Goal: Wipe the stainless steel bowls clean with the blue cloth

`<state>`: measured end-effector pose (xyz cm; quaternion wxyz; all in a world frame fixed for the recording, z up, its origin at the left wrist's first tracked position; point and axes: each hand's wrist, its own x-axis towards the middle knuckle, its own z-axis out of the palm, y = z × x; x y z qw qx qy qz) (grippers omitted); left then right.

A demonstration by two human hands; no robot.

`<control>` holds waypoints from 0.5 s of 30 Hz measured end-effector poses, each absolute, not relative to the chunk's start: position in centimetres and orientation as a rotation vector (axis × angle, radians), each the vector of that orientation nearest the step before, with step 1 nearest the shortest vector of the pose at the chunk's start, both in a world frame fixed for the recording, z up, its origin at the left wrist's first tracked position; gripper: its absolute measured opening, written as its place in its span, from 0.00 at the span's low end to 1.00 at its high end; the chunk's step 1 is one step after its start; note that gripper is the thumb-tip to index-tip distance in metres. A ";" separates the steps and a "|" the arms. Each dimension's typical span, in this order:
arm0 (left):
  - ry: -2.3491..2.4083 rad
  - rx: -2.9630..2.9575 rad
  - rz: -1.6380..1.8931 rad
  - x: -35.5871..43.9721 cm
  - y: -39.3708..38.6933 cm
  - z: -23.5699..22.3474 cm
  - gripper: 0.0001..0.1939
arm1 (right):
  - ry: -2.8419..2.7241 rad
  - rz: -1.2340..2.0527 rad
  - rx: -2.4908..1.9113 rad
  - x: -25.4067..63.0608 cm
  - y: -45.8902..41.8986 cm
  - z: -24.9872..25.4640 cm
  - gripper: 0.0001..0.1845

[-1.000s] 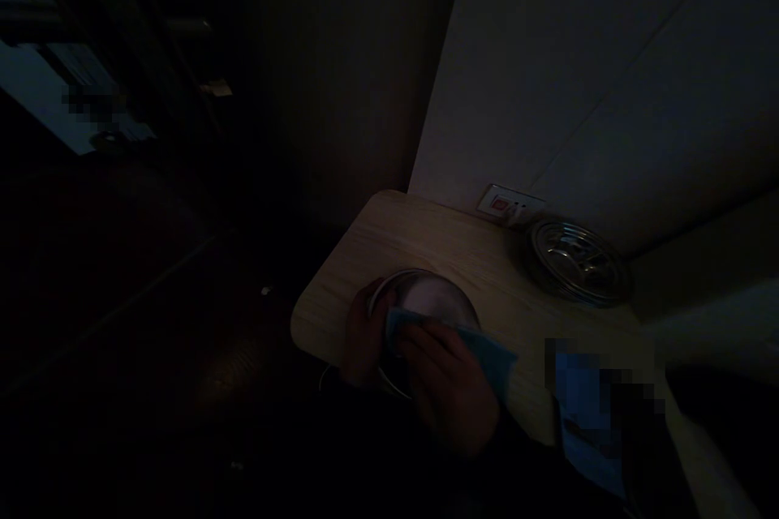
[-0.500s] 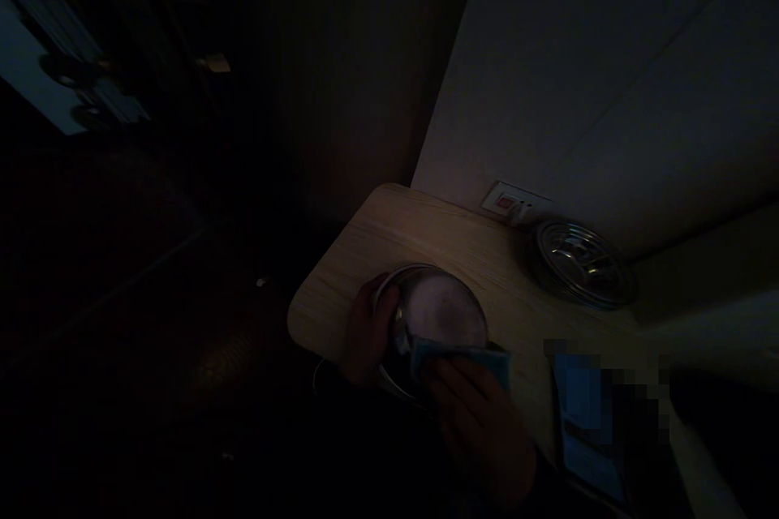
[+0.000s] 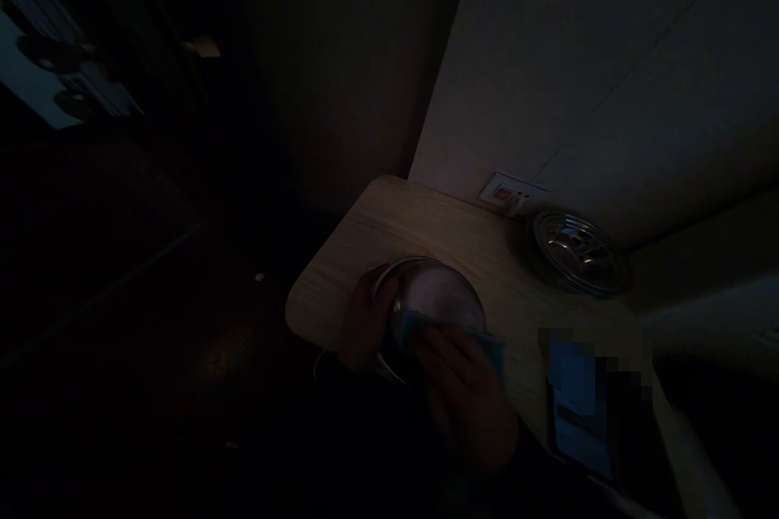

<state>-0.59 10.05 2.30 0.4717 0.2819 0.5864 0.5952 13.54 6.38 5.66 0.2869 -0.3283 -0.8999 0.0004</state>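
A round, shiny metal dish is on the pale wooden tabletop near its left end. Fingers and thumb of my left hand are closed over the dish's left rim. Under my right hand a blue-green cloth is pressed against the near part of the dish's surface. My right fingers lie together on the cloth, and its edge sticks out to their right. The cloth and hand cover the near side of the dish. It is too dark to make out fine detail.
A stack of shiny metal plates stands at the wall, beside a socket panel. On the right of the wooden tabletop lies a phone-like device with a lit screen, partly blurred out. Dark floor spreads to the left.
My right hand and the cloth have shifted slightly up and left over the dish. My left hand keeps its hold on the rim. The whole view has shifted a little.
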 end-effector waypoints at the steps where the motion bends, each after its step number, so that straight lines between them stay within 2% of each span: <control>1: 1.446 0.690 1.454 -0.6 10.1 2.3 0.20 | -2.382 0.027 -0.919 13.1 7.1 5.9 0.16; 15: 1.451 0.692 1.461 -0.8 10.4 2.2 0.18 | -2.300 0.157 -0.923 12.6 7.5 6.0 0.16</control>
